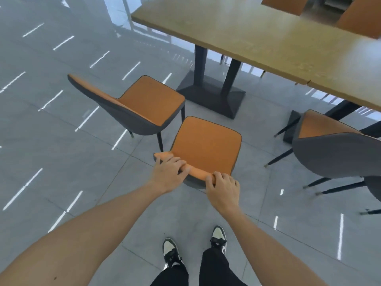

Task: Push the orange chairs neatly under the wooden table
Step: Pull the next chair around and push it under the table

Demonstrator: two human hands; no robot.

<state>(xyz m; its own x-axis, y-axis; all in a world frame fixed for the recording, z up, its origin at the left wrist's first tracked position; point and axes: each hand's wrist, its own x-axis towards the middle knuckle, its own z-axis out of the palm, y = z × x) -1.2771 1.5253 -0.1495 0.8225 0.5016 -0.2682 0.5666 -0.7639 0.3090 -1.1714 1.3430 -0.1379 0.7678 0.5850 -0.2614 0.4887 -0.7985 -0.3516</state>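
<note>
An orange chair (pixel 206 144) with a grey shell stands in front of me on the floor, its seat facing the wooden table (pixel 257 36). My left hand (pixel 168 172) and my right hand (pixel 223 187) both grip the top edge of its backrest. It stands clear of the table, short of the dark pedestal base (pixel 212 96). A second orange chair (pixel 142 102) stands to its left, turned sideways. A third orange chair (pixel 329 147) stands at the right, partly under the table edge.
Two more orange chair backs (pixel 284 4) (pixel 362 19) show beyond the table's far side. The floor is glossy grey tile with light reflections. My feet in black-and-white shoes (pixel 171 252) are just behind the held chair.
</note>
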